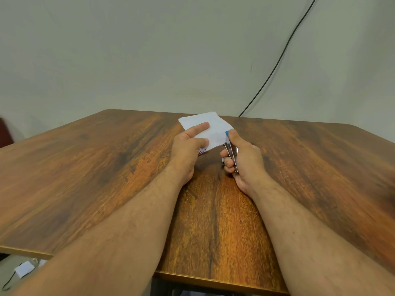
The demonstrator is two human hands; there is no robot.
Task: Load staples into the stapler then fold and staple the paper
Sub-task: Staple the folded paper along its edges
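Note:
A folded white paper (213, 129) is held above the wooden table (106, 178) near its middle. My left hand (188, 150) pinches the paper's left side, thumb on top. Several staples show as short marks along the paper's right edge. My right hand (243, 159) grips a small metal stapler (232, 152) with a blue tip, its jaws closed over the paper's lower right edge. Most of the stapler's body is hidden in my palm.
A black cable (277, 60) runs down the pale wall to the table's back edge. Scraps of white paper (24, 270) lie on the floor at lower left. A dark red object (4, 133) stands at the far left.

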